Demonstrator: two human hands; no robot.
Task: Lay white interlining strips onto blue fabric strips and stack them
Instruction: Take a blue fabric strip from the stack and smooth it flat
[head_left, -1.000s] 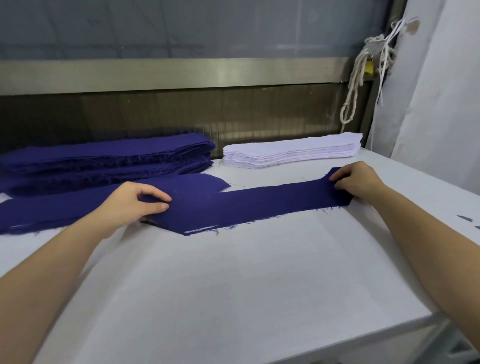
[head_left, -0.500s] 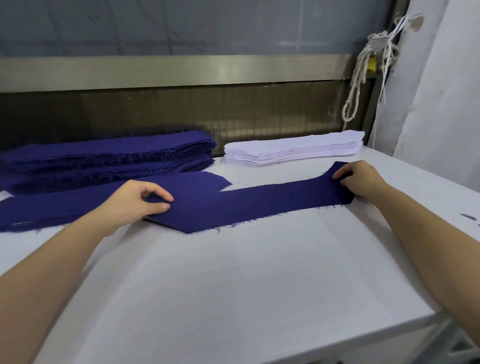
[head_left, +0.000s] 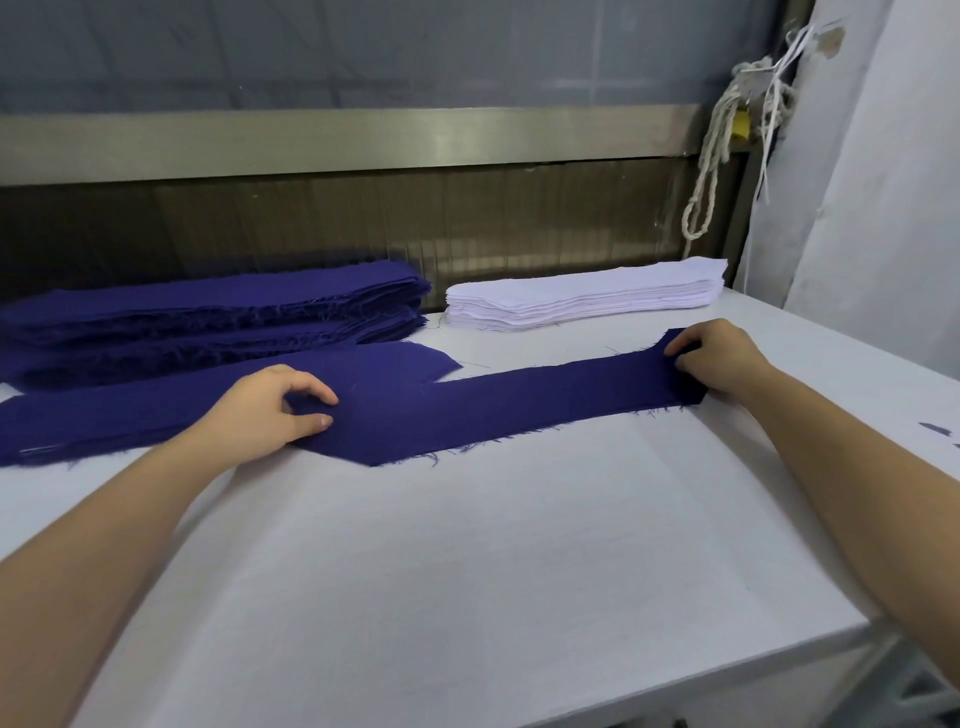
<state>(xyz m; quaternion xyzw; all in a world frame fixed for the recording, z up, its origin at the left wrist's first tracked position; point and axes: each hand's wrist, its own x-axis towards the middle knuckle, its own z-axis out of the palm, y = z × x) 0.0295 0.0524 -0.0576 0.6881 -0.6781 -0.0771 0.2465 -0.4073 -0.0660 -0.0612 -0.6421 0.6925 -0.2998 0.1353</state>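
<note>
Blue fabric strip (head_left: 519, 400): left grip (head_left: 265, 410) pinches its pointed end (thumb, forefinger), right grip (head_left: 719, 358) holds the other.

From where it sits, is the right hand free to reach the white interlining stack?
Probably yes. The white interlining stack lies just beyond the right hand, with only table surface between; it must first release the blue strip it pinches.

arms stretched forward, left hand (head_left: 270, 410) and right hand (head_left: 719, 358) pinching, fingers curled.
</note>
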